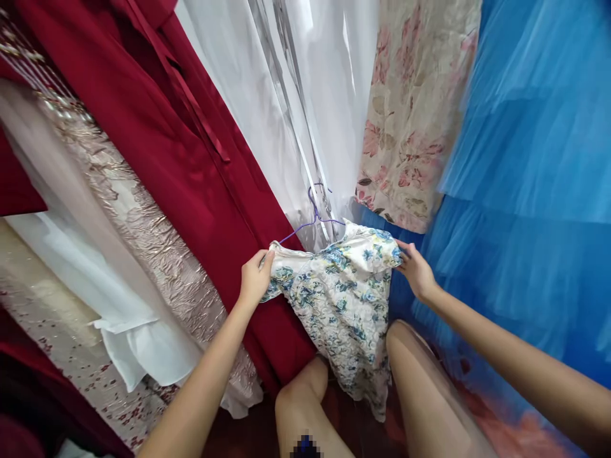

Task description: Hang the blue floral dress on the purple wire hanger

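Observation:
A white top with blue and yellow flowers (341, 292) hangs between my hands, its lower part dropping between my knees. Through its neckline runs a thin purple hanger (316, 217), its hook pointing up in front of white cloth. My left hand (256, 275) pinches the garment at its left shoulder, thumb on top. At the opposite sleeve, my right hand (416, 270) grips the edge with thumb and fingers. The hanger's ends are partly hidden inside the garment.
Long garments hang close around: a dark red one (191, 172), a white one with pale ribbons (229, 76), a beige floral one (405, 127) and a blue tulle one (525, 159). Pale embroidered cloth (157, 242) hangs at left. Dark floor (238, 439) shows below.

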Available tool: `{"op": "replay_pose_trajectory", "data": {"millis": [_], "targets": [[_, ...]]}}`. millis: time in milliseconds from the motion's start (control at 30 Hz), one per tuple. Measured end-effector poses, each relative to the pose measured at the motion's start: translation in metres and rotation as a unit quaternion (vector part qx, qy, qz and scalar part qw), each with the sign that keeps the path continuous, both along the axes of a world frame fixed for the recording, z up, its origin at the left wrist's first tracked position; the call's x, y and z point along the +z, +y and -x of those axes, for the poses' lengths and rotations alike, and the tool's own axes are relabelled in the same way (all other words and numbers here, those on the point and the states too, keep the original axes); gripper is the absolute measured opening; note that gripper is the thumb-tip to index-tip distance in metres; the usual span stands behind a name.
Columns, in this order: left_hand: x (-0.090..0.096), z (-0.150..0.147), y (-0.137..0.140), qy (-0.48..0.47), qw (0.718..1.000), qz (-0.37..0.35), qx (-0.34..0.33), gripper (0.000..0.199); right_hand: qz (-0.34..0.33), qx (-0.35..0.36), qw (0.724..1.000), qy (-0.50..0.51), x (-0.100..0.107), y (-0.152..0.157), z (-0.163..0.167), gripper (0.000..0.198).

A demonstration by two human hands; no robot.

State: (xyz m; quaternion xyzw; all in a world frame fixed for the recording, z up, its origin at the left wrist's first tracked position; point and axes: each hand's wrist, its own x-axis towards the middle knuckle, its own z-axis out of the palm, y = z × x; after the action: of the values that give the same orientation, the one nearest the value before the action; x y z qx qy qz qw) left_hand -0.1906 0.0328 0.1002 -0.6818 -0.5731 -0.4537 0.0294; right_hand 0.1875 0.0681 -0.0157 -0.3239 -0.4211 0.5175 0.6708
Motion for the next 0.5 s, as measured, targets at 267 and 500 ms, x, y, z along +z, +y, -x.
{"op": "replay_pose_trajectory", "data": {"millis": [267, 500], "targets": [[0.001, -0.019, -0.018, -0.050, 0.998, -0.040, -0.020, 0.034, -0.082, -0.143, 0.976, -0.144, 0.037, 0.026, -0.004, 0.033], [0.021, -0.022, -0.038, -0.061, 0.998, -0.008, 0.003, 0.027, -0.094, -0.090, 0.991, -0.034, 0.088, 0.037, -0.013, 0.033]]}}
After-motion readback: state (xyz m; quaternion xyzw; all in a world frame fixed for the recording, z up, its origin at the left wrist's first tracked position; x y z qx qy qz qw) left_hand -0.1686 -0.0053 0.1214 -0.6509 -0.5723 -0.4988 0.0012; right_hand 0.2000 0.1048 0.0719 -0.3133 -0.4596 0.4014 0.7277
